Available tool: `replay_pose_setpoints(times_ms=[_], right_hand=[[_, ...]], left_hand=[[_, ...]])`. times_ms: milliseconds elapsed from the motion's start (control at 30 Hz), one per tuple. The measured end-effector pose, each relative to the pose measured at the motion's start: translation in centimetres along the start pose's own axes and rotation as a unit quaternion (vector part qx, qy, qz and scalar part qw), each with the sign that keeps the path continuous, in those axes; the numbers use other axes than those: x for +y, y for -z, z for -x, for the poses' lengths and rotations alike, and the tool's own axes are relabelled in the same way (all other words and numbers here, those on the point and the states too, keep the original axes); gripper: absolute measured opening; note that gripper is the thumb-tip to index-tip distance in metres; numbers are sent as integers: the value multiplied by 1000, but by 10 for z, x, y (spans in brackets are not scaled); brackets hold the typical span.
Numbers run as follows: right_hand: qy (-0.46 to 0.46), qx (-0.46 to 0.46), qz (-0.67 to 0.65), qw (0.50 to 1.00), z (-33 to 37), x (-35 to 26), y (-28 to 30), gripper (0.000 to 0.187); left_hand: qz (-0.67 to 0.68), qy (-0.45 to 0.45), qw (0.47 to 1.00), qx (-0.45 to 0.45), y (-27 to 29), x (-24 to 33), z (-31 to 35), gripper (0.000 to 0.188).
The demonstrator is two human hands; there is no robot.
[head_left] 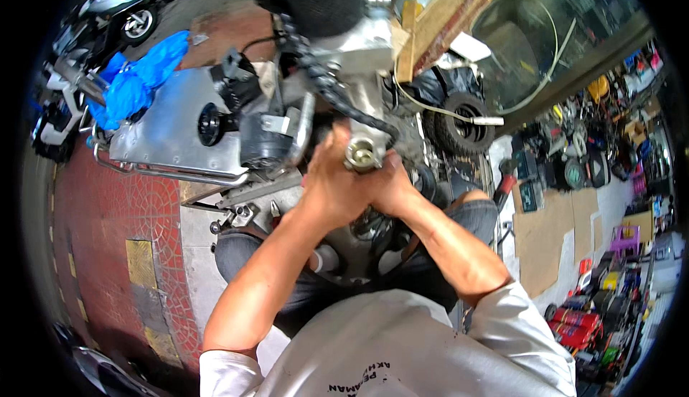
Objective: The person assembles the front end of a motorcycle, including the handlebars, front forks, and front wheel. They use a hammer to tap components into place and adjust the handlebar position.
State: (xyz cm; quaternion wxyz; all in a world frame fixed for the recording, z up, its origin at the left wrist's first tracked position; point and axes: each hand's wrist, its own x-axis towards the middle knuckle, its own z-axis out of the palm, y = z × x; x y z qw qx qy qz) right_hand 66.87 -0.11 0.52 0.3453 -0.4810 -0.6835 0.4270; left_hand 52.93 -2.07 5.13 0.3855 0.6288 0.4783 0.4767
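Straight ahead of me is a silvery metal housing [362, 99], and at its near end is a metal fitting [364, 154] with a round, brass-coloured opening. My left hand [334, 182] lies against the left side of the fitting, its fingers reaching up and round behind it. From the other side my right hand [391, 182] closes on the fitting, with most of its fingers hidden. Both hands meet just below the opening. A thick black braided cable [337, 92] runs down across the housing and ends just above the fitting.
A metal sheet-topped stand [161, 121] at the left bears a blue plastic bag [140, 74]. Black cylindrical parts [262, 139] sit beside the housing. Tyres [459, 124] and wooden boards [438, 24] are at the right. Tools and boxes [574, 175] crowd the far right; parked scooters [133, 10] stand behind.
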Motion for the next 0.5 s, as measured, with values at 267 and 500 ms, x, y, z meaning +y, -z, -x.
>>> replay_pose_setpoints(times_ms=[267, 500], right_hand=[[95, -26, -38, 994, 17, -6, 31, 42], [-91, 133, -369, 916, 87, 85, 84, 29]], left_hand=[[-83, 86, 993, 21, -3, 13, 6, 47], [148, 115, 982, -17, 7, 16, 24, 61]])
